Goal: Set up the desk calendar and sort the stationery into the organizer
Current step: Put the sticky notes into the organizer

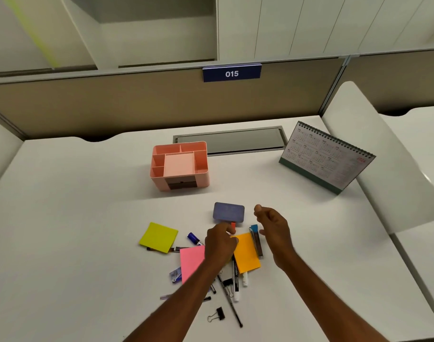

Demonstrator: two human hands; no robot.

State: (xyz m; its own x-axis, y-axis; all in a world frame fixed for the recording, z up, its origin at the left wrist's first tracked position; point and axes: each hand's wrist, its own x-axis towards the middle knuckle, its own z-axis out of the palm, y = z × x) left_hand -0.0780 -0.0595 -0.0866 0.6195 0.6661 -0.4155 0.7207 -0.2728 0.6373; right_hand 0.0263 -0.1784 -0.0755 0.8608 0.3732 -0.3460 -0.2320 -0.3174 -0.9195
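STATUS: CALENDAR STANDING, STATIONERY UNSORTED

The desk calendar [326, 156] stands upright on its base at the far right of the desk [63, 218], well apart from the hands; the pink organizer [180, 164] sits at the far centre, drawer face towards the person, and no stationery shows in its top compartments.

The stationery lies in a loose cluster at the near centre; a blue-grey eraser block [228, 212] is its farthest item; a yellow sticky pad [159, 236] lies at the left, a pink sticky pad [191, 262] is partly under the left forearm, and an orange sticky pad [246, 253] lies between the two forearms; a blue-capped marker [193, 238] lies between the yellow pad and the left hand; a blue-topped lead case [257, 240] lies along the orange pad's right edge; a black marker [235, 275], thin pens and a binder clip [219, 314] lie nearer the person.

Left hand [220, 243]: fingers curled, tips at a small orange-red piece [233, 227] just beside the eraser block; whether it pinches or merely touches the piece cannot be told.

Right hand [272, 225]: fingers loosely curled, holding nothing, above the desk to the right of the eraser block.
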